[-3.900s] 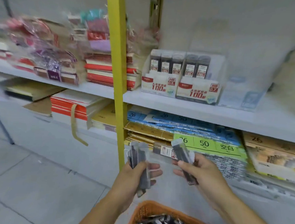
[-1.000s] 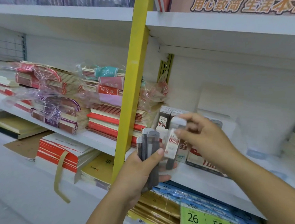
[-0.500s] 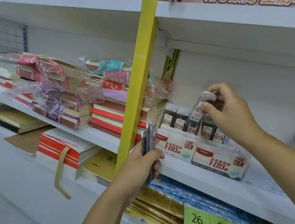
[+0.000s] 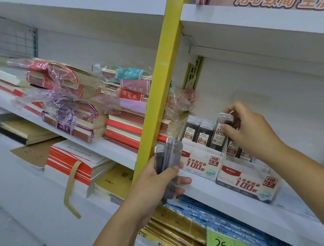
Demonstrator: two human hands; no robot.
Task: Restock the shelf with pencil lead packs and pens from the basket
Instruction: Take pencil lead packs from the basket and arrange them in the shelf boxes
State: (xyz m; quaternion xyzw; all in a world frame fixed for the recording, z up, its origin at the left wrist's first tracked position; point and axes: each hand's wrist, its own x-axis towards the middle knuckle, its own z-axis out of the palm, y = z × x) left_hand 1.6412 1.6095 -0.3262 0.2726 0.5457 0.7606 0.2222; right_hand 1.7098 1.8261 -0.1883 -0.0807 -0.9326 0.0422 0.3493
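**Lead pack at the 0.5 box**

On my remote feed, the right hand (image 4: 253,130) reaches in from the right with the wrist raised. Its thumb and fingers pinch one lead pack (image 4: 218,136) near its white cap. The pack stands nearly upright with its lower end inside the 0.5 box (image 4: 200,162), just beside two packs (image 4: 197,131) standing there.

The left hand (image 4: 152,184) comes up from below. Its fingers are curled round a bundle (image 4: 171,154) of packs, held upright in front of the shelf (image 4: 228,203) edge. I cannot tell whether the bundle touches the box behind it.

A yellow post (image 4: 161,84) stands just left of that hand. The 0.7 box (image 4: 247,183) sits beside the 0.5 box, and the right wrist hides part of its packs. Wrapped notebooks (image 4: 126,126) are stacked left of the post.
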